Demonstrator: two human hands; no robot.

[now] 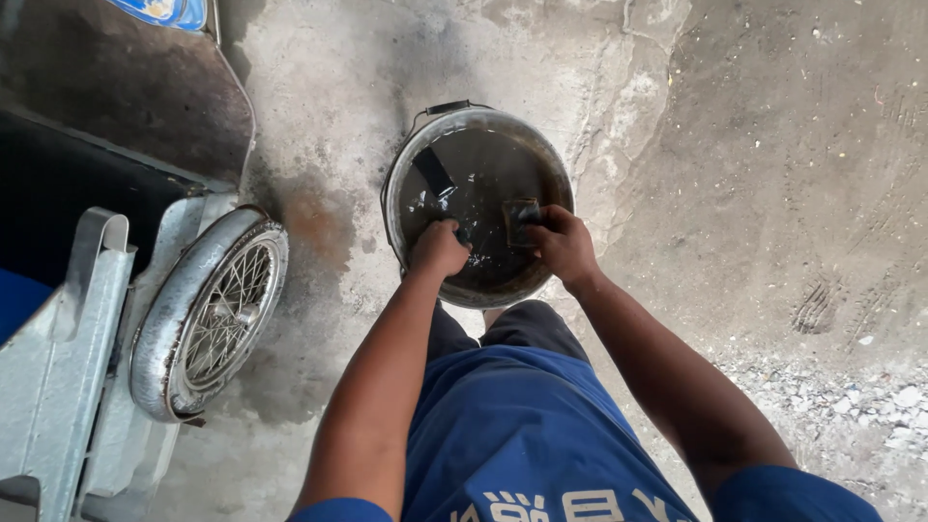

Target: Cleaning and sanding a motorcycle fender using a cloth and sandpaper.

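The metal bucket point(478, 126) stands on the concrete floor point(754, 145) straight in front of my knees, holding dark, oily-looking liquid point(483, 179) that glints where it catches the light. Both of my hands are down in it. My right hand point(563, 246) has its grip closed on a small dark rectangular part point(523, 220), thumb and fingers pinching its edges just above the surface. My left hand point(440, 246) is curled into a tight grip over something dark at the liquid's edge; I cannot tell what it is. A black strip point(435, 174) leans against the bucket's inner wall, just beyond my left hand. The bucket's handle clip point(448, 106) shows at the far rim. Below my forearms I see my blue work clothes point(522, 425). Off to my left, well apart from the bucket, a small spoked wheel point(217, 309) with a grey tyre lies against a grey metal frame point(58, 387).
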